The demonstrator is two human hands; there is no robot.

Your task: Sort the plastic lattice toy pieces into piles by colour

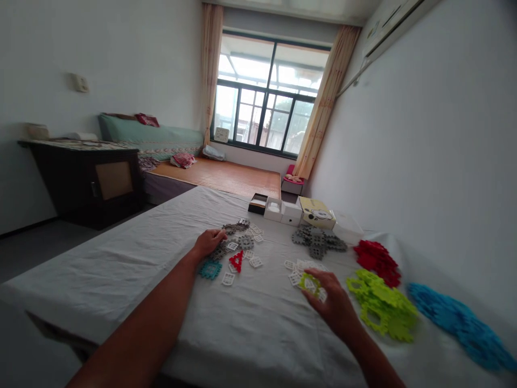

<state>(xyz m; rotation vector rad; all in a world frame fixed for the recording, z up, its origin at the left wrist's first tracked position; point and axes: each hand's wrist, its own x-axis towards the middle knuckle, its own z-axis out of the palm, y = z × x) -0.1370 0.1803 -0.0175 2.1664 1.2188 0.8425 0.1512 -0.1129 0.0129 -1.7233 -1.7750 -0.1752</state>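
At the middle of the table, my left hand (210, 242) has its fingers closed at the edge of some grey toothed building tiles (230, 228), on one of them as far as I can see. Near it lie a teal tile (210, 269), a red triangle tile (236, 262) and white window-like pieces (228, 278). My right hand (329, 291) grips a lime-green building tile (307, 281) between thumb and fingers, low over several white pieces (294, 277). Its fingers partly cover that tile.
A grey tile pile (318, 242) lies beyond my right hand. Red tiles (377, 262), lime-green tiles (383, 307) and blue tiles (460, 323) run along the right side. Boxes (290, 213) line the far edge of the cloth-covered table (149, 248). A bed (238, 175) stands beyond.
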